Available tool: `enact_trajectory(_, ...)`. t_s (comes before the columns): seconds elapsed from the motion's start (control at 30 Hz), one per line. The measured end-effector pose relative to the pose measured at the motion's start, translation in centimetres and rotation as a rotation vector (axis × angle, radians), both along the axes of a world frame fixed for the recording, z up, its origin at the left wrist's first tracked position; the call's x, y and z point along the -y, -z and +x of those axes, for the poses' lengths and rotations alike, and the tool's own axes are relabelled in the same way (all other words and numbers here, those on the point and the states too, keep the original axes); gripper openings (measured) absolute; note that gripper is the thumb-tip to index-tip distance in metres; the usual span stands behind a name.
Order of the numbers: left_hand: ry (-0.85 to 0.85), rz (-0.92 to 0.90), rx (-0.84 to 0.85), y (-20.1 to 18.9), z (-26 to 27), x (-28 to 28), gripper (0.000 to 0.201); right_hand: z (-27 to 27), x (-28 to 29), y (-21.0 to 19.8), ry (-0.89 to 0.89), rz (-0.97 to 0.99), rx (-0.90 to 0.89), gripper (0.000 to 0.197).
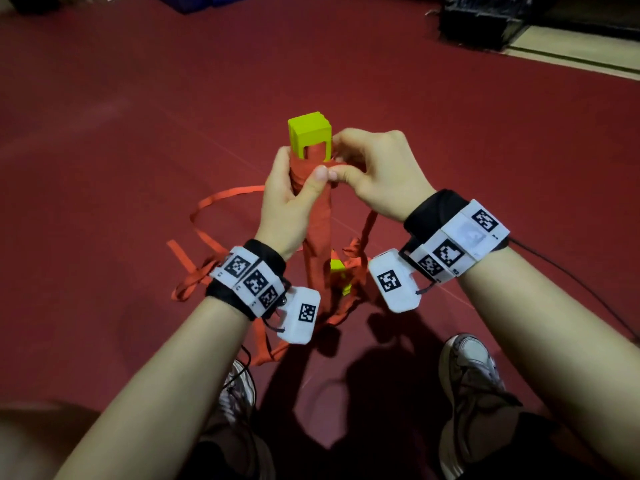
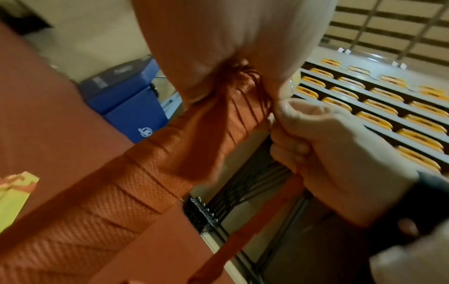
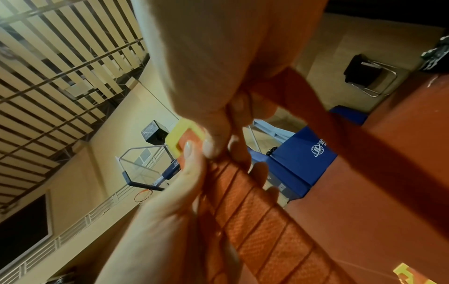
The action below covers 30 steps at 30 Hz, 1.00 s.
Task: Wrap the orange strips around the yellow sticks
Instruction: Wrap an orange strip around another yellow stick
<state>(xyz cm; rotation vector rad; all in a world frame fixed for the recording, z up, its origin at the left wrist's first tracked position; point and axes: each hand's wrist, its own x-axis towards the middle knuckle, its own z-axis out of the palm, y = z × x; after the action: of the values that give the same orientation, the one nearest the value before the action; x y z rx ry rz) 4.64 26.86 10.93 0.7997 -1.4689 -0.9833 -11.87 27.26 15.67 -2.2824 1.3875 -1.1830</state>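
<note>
While L hand [image 1: 289, 199] grips stick [image 1: 309, 135], R hand [image 1: 377, 168] pinches strip [image 1: 317, 230].

A dark red floor [image 1: 104, 98] fills the head view, with a black crate-like object [image 1: 485, 26] at about one o'clock and a pair of worn sneakers [image 1: 471, 386] down at five and six o'clock. In the left wrist view a blue padded base [image 2: 126, 96] sits at ten o'clock and rows of orange seats [image 2: 374, 107] run across two to three o'clock. The right wrist view shows a basketball hoop [image 3: 143, 196] with its backboard at eight o'clock, a slatted ceiling [image 3: 48, 76] at ten, and a folding chair [image 3: 369, 76] at two.
</note>
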Motion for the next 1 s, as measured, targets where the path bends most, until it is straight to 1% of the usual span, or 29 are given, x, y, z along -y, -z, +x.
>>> enact_trajectory(0.1,0.090,0.102,-0.029,-0.7,1.0,0.3,0.026,-0.6,0.0,-0.5,0.002,0.068,0.019,0.015)
enact_trajectory(0.13,0.129,0.149,-0.047,-0.9,1.3,0.4,0.031,-0.8,0.0,-0.7,0.006,0.088,0.021,0.011)
enact_trajectory(0.27,0.233,0.317,-0.150,-0.8,1.9,0.6,0.061,-0.5,-0.4,-1.3,-0.040,0.072,-0.003,0.010)
enact_trajectory(0.37,0.283,0.358,-0.178,-0.5,2.3,1.0,0.074,-0.1,-0.5,-1.1,-0.085,0.042,-0.028,0.010)
enact_trajectory(0.43,0.302,0.378,-0.187,-0.4,2.4,1.1,0.075,0.1,-0.5,-1.0,-0.084,0.014,-0.035,0.013)
enact_trajectory(0.63,0.336,0.397,-0.226,-0.4,1.9,1.5,0.067,0.0,-0.8,-1.7,-0.101,-0.093,-0.078,0.016)
enact_trajectory(0.77,0.319,0.408,-0.287,-0.4,1.1,1.7,0.068,-0.2,-0.6,-1.7,-0.061,-0.104,-0.090,0.020)
enact_trajectory(0.87,0.359,0.407,-0.229,-0.5,0.9,1.8,0.068,-0.4,-0.4,-1.4,-0.012,-0.070,-0.069,0.026)
enact_trajectory(0.93,0.385,0.437,-0.204,-0.9,0.8,1.8,0.072,-0.5,-0.4,-1.2,0.002,-0.049,-0.028,0.030)
enact_trajectory(1.0,0.412,0.483,-0.223,-1.4,0.6,1.6,0.083,-0.6,-0.3,-1.1,-0.020,-0.010,0.039,0.031)
